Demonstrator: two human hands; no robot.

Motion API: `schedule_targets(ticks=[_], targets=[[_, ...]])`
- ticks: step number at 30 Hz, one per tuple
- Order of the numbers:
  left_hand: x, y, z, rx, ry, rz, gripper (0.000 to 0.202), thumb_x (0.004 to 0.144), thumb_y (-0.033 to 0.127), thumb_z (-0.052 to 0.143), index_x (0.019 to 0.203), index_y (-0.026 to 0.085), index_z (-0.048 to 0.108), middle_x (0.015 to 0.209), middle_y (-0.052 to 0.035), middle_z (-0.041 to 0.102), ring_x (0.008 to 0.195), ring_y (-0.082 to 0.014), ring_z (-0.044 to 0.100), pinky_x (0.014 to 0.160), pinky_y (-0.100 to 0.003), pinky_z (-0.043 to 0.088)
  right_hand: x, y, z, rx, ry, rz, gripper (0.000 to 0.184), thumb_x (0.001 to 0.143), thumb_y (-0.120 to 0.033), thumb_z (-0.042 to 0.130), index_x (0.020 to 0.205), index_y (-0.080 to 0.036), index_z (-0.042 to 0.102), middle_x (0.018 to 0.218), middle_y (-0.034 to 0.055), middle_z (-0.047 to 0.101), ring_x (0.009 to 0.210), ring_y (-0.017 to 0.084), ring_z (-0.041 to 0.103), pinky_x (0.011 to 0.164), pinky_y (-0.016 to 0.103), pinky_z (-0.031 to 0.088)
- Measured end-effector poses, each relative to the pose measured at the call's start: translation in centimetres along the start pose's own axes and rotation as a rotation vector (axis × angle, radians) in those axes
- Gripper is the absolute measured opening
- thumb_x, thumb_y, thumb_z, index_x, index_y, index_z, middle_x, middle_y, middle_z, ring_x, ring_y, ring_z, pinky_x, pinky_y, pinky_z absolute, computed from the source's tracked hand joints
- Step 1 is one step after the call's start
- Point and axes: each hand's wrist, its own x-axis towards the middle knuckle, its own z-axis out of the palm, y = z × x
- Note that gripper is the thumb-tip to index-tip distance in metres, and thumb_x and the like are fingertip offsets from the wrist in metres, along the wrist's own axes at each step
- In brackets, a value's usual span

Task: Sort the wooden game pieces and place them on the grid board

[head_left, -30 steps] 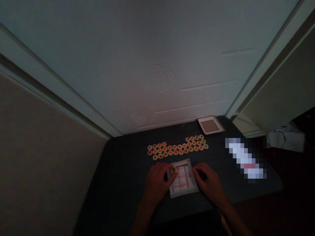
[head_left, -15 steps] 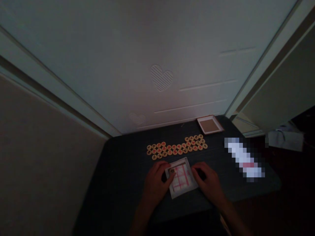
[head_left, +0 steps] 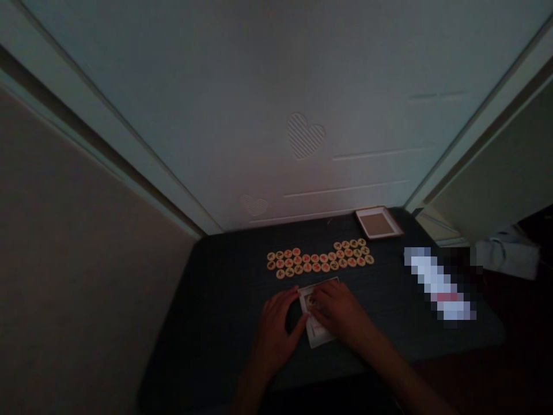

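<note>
My left hand (head_left: 275,325) grips the left side of a small white box (head_left: 319,342), its thumb on the near part of the rim and its fingertips at the far left corner. Over the box reaches my right hand (head_left: 343,314), with its fingertips closed at a round Chinese chess piece (head_left: 311,301) in the far left corner. Pink lines show on the paper inside; my right hand covers much of the box's right half. Just beyond it, several round wooden chess pieces (head_left: 307,267) with red or dark characters lie in rows.
The shallow box lid (head_left: 378,225) lies inside up at the table's back right. A pixelated whitish object (head_left: 438,285) rests on the right side of the dark table (head_left: 207,311). Behind the table stands a pale panel with embossed hearts (head_left: 305,137).
My right hand has moved left from the box's right side to over the box, its fingertips now at the piece inside. My left hand stays on the left side. The view has shifted slightly.
</note>
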Motion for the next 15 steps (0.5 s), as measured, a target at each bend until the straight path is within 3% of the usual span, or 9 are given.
schedule_targets(ticks=[7, 15], targets=[[0.1, 0.3, -0.2, -0.025, -0.042, -0.024, 0.041, 0.096, 0.029, 0.06, 0.136, 0.03, 0.052, 0.143, -0.004, 0.059, 0.13, -0.026, 0.054, 0.109, -0.051, 0.044, -0.2, 0.3, 1.6, 0.001, 0.062, -0.027, 0.009, 0.091, -0.018, 0.067, 0.099, -0.021, 0.064, 0.102, 0.0061, 0.07, 0.098, 0.025, 0.064, 0.09, 0.04, 0.048], [0.0, 0.3, -0.2, -0.041, -0.023, -0.031, 0.043, 0.095, 0.028, 0.062, 0.136, 0.031, 0.053, 0.141, -0.0026, 0.06, 0.128, -0.0256, 0.055, 0.108, -0.049, 0.045, 0.3, 0.1, 2.9, 0.135, 0.053, -0.015, 0.02, 0.095, -0.015, 0.061, 0.113, -0.022, 0.064, 0.11, 0.0076, 0.069, 0.1, 0.022, 0.067, 0.09, 0.036, 0.057]])
